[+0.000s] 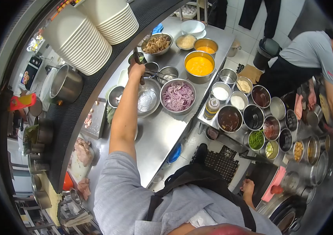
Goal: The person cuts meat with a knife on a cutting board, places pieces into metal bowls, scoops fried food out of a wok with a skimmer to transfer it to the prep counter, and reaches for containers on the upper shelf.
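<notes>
My left hand (137,70) reaches to the far end of the steel table (154,135), its fingers closed around a dark handle. Close by it are a shiny empty-looking bowl (147,98), a small steel pot (151,68) and a bowl of brown food (157,44). To its right stands a bowl of sliced purple onions (178,96). My right hand (248,187) is low at my right side, its fingers curled; whether it holds anything is hidden. Near it lies a pink cloth (274,183).
A co-worker (301,58) bends over the right-hand counter, which bears several pots, one with green vegetables (256,140). Pots of yellow liquid (199,65) stand at the table's back right. Stacked white containers (78,41) sit on the dark shelf (96,76) at left.
</notes>
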Demonstrator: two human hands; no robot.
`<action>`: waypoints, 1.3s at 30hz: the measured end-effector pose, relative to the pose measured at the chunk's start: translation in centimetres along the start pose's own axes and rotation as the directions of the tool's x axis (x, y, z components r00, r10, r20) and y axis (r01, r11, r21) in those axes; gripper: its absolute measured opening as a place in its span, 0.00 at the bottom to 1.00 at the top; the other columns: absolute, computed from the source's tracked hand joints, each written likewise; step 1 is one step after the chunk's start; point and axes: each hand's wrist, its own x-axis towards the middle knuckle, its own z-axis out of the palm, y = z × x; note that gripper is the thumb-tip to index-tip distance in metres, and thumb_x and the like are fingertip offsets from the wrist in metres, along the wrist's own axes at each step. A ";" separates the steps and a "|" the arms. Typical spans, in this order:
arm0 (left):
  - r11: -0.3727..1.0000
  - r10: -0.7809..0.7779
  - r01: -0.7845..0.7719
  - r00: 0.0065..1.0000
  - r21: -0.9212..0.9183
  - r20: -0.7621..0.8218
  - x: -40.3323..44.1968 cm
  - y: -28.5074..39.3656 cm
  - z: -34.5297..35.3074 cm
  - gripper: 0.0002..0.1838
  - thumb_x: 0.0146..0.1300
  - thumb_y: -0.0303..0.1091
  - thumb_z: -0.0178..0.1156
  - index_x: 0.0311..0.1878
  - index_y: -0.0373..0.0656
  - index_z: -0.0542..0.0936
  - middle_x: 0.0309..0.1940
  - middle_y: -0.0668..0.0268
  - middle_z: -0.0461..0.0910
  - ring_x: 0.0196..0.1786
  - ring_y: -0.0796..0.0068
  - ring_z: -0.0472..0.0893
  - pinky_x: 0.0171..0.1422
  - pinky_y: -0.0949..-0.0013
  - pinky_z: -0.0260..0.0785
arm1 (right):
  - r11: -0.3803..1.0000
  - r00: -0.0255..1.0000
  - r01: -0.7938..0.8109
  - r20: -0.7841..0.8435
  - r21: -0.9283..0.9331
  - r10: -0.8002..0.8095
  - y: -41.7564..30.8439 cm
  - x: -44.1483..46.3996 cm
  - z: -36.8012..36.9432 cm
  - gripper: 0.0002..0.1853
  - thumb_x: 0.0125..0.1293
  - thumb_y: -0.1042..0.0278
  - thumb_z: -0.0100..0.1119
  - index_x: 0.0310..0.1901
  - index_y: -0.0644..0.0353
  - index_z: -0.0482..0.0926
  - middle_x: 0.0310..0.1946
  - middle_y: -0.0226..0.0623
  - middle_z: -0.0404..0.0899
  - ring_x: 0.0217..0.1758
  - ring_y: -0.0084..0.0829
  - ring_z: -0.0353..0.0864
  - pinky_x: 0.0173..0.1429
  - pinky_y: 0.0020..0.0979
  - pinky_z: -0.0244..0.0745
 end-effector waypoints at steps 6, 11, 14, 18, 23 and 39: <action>0.548 0.084 0.378 0.863 -0.747 0.498 -4.1 -5.4 -2.7 0.02 0.55 0.25 0.56 0.30 0.38 0.75 0.19 0.61 0.76 0.18 0.69 0.74 0.23 0.69 0.67 | 0.995 0.994 -0.037 -0.096 0.096 0.046 4.3 -6.7 3.1 0.08 0.59 0.72 0.54 0.32 0.66 0.82 0.20 0.47 0.80 0.19 0.37 0.83 0.29 0.36 0.77; 0.355 0.336 0.416 0.779 -0.837 0.530 -14.0 -9.9 -4.4 0.26 0.56 0.20 0.54 0.61 0.34 0.66 0.26 0.64 0.74 0.25 0.76 0.74 0.27 0.77 0.68 | 0.865 0.903 0.345 -0.124 -0.363 -0.412 11.1 -13.9 6.5 0.10 0.55 0.66 0.57 0.27 0.65 0.81 0.28 0.53 0.79 0.37 0.54 0.79 0.46 0.49 0.73; 0.517 0.424 0.324 0.708 -0.793 0.565 -23.3 -9.9 -7.2 0.37 0.51 0.21 0.54 0.68 0.33 0.58 0.28 0.61 0.74 0.24 0.76 0.73 0.24 0.79 0.65 | 0.923 0.962 0.189 -0.128 -0.334 -0.243 12.9 -19.8 6.6 0.11 0.55 0.65 0.54 0.31 0.63 0.83 0.33 0.51 0.81 0.41 0.51 0.81 0.48 0.47 0.74; 0.671 0.533 0.277 0.464 -0.687 0.708 -30.9 -9.6 -7.0 0.41 0.48 0.23 0.62 0.68 0.33 0.59 0.33 0.55 0.76 0.24 0.71 0.75 0.24 0.73 0.67 | 0.978 0.986 -0.103 -0.144 -0.182 0.077 13.7 -25.3 5.0 0.11 0.56 0.65 0.54 0.36 0.59 0.84 0.37 0.50 0.82 0.44 0.49 0.81 0.54 0.45 0.75; 0.786 0.580 0.171 0.131 -0.594 0.804 -42.1 -2.4 -5.4 0.39 0.49 0.22 0.62 0.68 0.38 0.63 0.34 0.62 0.76 0.24 0.75 0.75 0.25 0.73 0.68 | 0.979 0.974 -0.172 -0.164 -0.107 0.153 14.5 -27.4 4.1 0.12 0.56 0.66 0.54 0.39 0.58 0.84 0.40 0.49 0.81 0.47 0.48 0.80 0.54 0.43 0.74; -0.110 0.810 -0.947 -0.261 -0.301 0.525 -82.1 35.7 21.2 0.28 0.56 0.33 0.52 0.63 0.49 0.65 0.41 0.46 0.82 0.46 0.48 0.82 0.50 0.52 0.74 | 0.893 0.868 -0.063 -0.417 0.446 0.270 24.0 -34.0 0.0 0.14 0.59 0.64 0.59 0.45 0.60 0.81 0.32 0.47 0.83 0.36 0.45 0.83 0.42 0.39 0.77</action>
